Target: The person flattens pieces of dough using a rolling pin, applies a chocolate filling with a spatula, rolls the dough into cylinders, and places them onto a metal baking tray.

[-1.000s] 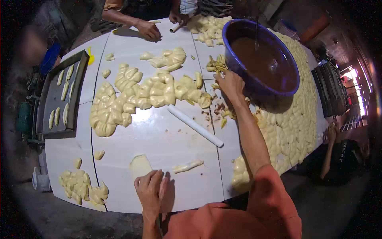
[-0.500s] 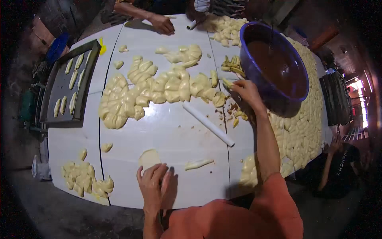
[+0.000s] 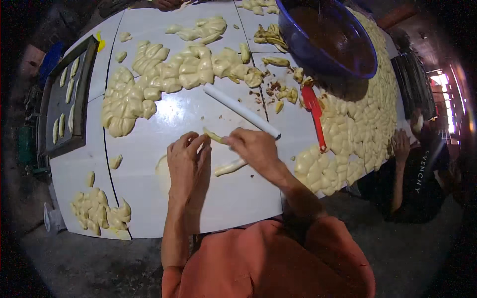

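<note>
My right hand point(image 3: 256, 149) pinches a pale yellow strip of banana point(image 3: 213, 135) in front of me, between both hands. Close to the strip's far end is my left hand point(image 3: 185, 161), its fingers loosely bent and apart, with nothing visible in them. Partly covered by the left hand, a thin flat piece of dough point(image 3: 162, 168) lies on the white table. A rolled dough piece point(image 3: 228, 168) rests just under the right hand. Beyond them, a white rolling rod point(image 3: 242, 111) lies slantwise.
Dough lumps point(image 3: 194, 64) spread across the middle, with more dough point(image 3: 355, 129) at right. Banana strips point(image 3: 271, 37) lie beside a blue basin point(image 3: 365, 67) of brown liquid. A red spatula point(image 3: 315, 116) sits at right, a tray point(image 3: 82, 119) at left. Another person point(image 3: 417, 179) is at right.
My right hand has come back from the banana pile near the basin to beside my left hand, bringing a strip. The red spatula now shows. The whole view has shifted.
</note>
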Tool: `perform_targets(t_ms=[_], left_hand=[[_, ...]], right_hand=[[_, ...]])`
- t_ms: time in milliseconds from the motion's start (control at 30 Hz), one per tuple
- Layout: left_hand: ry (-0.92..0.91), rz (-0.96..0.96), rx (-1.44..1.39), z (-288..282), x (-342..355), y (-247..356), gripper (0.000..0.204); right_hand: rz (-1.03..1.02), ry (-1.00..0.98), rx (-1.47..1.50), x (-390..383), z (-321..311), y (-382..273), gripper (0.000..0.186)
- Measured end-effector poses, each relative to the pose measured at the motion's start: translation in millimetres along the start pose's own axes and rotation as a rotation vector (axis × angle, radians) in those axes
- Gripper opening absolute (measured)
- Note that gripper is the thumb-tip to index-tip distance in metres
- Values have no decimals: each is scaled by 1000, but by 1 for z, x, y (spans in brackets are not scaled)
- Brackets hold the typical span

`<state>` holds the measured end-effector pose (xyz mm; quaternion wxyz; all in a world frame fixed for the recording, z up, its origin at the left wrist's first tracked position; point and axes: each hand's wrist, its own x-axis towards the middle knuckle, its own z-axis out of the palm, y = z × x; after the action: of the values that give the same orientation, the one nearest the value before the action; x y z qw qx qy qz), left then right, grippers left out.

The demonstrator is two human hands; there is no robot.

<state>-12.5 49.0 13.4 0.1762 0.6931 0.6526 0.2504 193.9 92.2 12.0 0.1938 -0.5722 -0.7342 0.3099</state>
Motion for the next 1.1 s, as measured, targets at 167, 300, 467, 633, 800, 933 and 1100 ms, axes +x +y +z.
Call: perform_targets(t_ms=[167, 300, 467, 633, 800, 933, 1100], left_hand=[[88, 31, -37, 5, 7, -11, 25], [30, -61, -132, 11, 16, -15, 27], [106, 74, -195, 10, 31, -18, 25], [60, -27, -244, 15, 35, -19, 22], [67, -82, -205, 15, 39, -16, 21], [12, -90, -226, 16, 43, -22, 20], [38, -64, -207, 16, 40, -25, 18]], right_hand=[[191, 530, -305, -10, -68, 72, 35], [292, 451, -701, -25, -105, 117, 45], [455, 452, -629, -22, -112, 141, 39], [242, 535, -217, -38, -96, 53, 34], [117, 89, -42, -56, -31, 9, 24], [34, 54, -116, -51, -10, -1, 23], [-12, 10, -208, -39, -1, -7, 21]])
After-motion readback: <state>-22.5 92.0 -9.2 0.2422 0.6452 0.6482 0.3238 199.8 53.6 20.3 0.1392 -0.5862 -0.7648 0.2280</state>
